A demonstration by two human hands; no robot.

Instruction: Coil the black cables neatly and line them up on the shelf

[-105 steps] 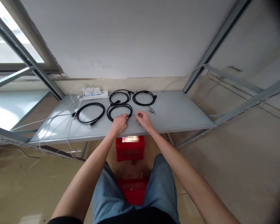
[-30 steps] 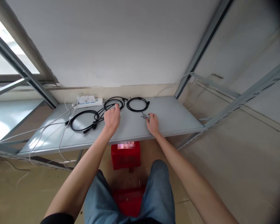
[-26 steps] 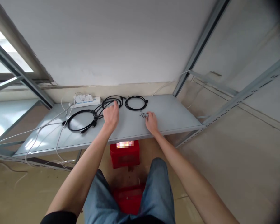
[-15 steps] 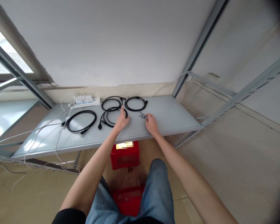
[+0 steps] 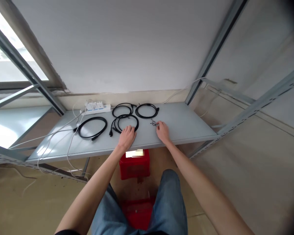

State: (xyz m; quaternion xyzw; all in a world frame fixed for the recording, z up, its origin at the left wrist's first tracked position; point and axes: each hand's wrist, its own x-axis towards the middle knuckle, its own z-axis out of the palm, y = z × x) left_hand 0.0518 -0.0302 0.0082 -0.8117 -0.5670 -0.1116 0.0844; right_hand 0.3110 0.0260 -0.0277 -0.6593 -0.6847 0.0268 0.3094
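My left hand [image 5: 127, 137] rests palm down near the shelf's front edge, its fingers lying flat and touching the near side of a coiled black cable [image 5: 115, 125]. At the right, my right hand [image 5: 162, 131] has thumb and forefinger closed on a small tangle of thin black twist ties [image 5: 153, 122]. Behind the near coil lies a second black cable coil [image 5: 113, 112], partly overlapped by it. Another coiled cable [image 5: 147, 117] sits at the back, beyond the twist ties. Farther left is a separate black cable coil [image 5: 106, 125] with its plug ends showing.
The grey metal shelf [image 5: 186, 125] stands between upright posts [image 5: 203, 67] against a white wall. A white power strip [image 5: 105, 109] with adapters sits at the back left, and white cords [image 5: 72, 140] hang over the front edge. A red stool [image 5: 134, 168] is underneath.
My left hand has turned palm down and moved toward the front edge, its thumb no longer raised beside the coil. My right hand stays at the twist ties. The view has shifted slightly left.
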